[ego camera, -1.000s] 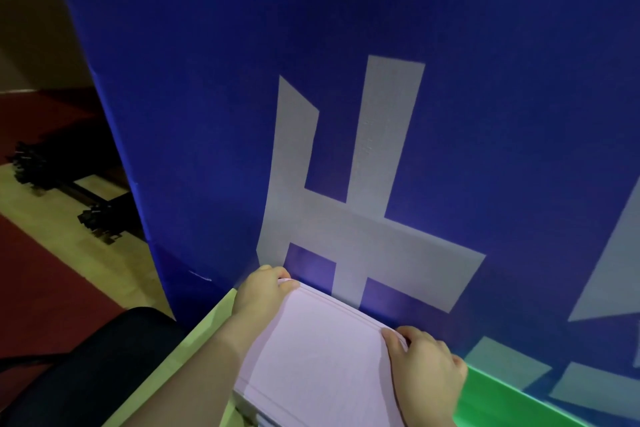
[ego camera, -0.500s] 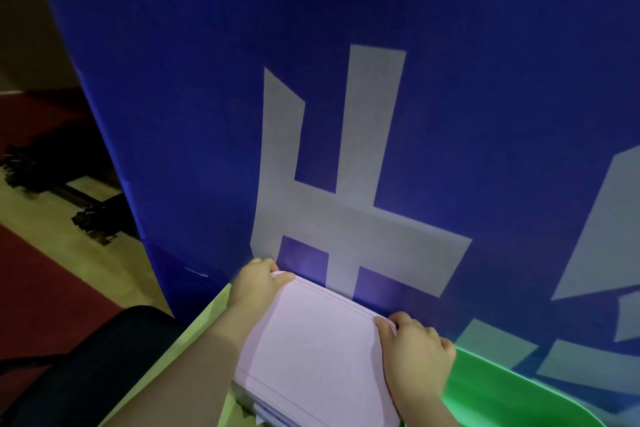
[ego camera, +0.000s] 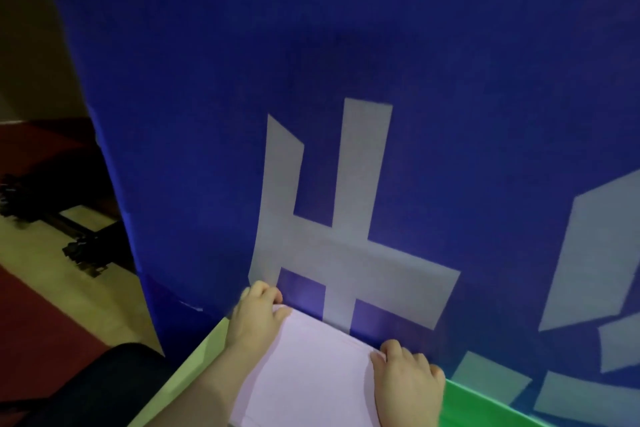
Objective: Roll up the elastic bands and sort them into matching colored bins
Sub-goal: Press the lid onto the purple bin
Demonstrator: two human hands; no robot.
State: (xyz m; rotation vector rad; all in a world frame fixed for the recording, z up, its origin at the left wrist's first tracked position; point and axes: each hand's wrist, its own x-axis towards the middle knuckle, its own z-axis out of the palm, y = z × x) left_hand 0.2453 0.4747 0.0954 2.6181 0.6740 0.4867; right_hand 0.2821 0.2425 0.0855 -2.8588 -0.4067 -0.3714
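Note:
A pale pink bin fills the bottom middle of the head view, its flat side turned up towards me. My left hand grips its far left corner and my right hand grips its far right corner. A green bin shows its rim just to the right of the right hand. No elastic bands are visible.
A tall blue panel with pale tape shapes stands right behind the bins. A light table edge runs at lower left. A dark chair and black stand legs sit on the red and tan floor at left.
The view has drifted slightly, so the blue panel and its tape shapes shift in the frame. Both hands keep the same grip on the pink bin's far corners.

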